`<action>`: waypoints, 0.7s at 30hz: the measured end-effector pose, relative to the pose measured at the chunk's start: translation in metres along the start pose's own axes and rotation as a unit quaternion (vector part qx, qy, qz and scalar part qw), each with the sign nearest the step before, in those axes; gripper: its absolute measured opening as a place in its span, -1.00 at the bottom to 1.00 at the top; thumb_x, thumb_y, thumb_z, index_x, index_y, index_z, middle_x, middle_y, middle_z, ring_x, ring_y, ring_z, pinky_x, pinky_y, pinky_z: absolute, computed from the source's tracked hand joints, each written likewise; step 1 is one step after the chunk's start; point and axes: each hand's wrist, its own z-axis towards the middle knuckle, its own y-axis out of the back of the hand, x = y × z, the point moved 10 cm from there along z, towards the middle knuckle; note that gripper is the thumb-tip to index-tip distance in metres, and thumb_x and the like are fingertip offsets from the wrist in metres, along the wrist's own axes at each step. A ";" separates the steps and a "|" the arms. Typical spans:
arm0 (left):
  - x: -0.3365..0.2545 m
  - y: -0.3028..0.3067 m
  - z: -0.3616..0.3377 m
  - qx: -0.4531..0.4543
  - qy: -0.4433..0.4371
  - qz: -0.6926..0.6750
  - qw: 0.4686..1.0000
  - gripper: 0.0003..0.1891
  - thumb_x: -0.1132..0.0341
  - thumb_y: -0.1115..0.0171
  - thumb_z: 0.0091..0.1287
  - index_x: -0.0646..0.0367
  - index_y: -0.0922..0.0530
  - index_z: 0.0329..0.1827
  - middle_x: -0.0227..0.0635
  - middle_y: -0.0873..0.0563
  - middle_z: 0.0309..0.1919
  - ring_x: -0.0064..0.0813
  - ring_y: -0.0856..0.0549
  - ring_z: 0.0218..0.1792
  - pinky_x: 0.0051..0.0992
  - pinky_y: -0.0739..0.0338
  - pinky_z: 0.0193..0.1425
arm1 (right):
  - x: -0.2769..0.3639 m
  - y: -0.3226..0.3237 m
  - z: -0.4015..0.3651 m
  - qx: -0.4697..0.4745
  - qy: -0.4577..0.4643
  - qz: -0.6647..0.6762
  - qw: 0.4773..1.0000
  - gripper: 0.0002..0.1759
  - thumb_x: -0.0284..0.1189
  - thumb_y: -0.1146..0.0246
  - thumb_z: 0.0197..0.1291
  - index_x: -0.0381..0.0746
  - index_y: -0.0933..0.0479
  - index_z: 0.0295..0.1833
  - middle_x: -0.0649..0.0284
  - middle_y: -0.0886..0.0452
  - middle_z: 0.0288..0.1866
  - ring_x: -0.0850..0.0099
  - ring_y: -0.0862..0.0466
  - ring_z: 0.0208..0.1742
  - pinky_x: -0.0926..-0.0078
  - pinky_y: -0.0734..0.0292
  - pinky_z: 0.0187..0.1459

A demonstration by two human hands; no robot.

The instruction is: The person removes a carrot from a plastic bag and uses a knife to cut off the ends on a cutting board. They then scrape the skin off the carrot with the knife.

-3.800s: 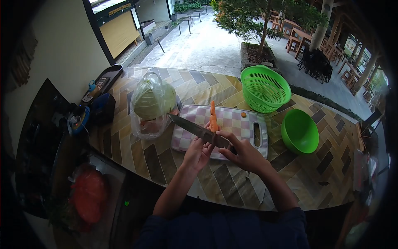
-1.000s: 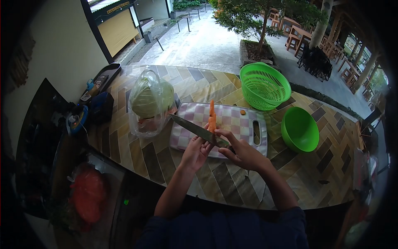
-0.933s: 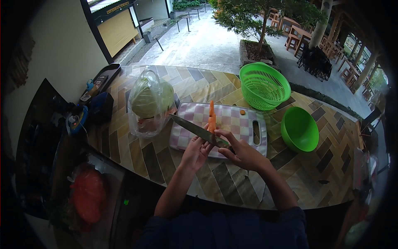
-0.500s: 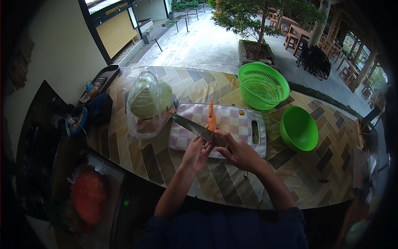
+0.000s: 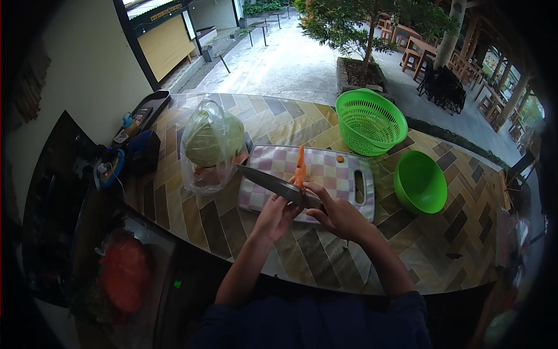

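I get one view, worn on the person's head, facing forward and down across the bench (image 5: 325,256). It sits close, with the left hand (image 5: 278,214) and right hand (image 5: 337,216) mid-frame

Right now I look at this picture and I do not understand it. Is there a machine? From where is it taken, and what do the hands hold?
There is no machine: a person works with two bare hands. The one picture comes from a camera worn on that person's head, looking forward and down. The left hand holds a carrot over a checkered cutting board. The right hand holds a knife, its blade crossing the carrot. On the tiled counter there are also a cabbage in a clear bag, a green basket and a green bowl.
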 end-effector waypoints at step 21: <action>0.004 -0.008 0.000 0.046 0.007 0.017 0.999 -0.57 0.27 -0.01 0.44 0.12 -0.29 0.34 -0.42 -0.59 -0.05 -0.62 -0.62 -0.15 -0.55 -0.56 -0.08 | -0.001 0.001 -0.001 -0.001 -0.005 0.020 1.000 -0.39 -0.26 -0.10 0.33 -0.08 0.00 0.37 0.05 -0.52 -0.59 0.03 -0.56 -0.54 0.24 -0.37 -0.44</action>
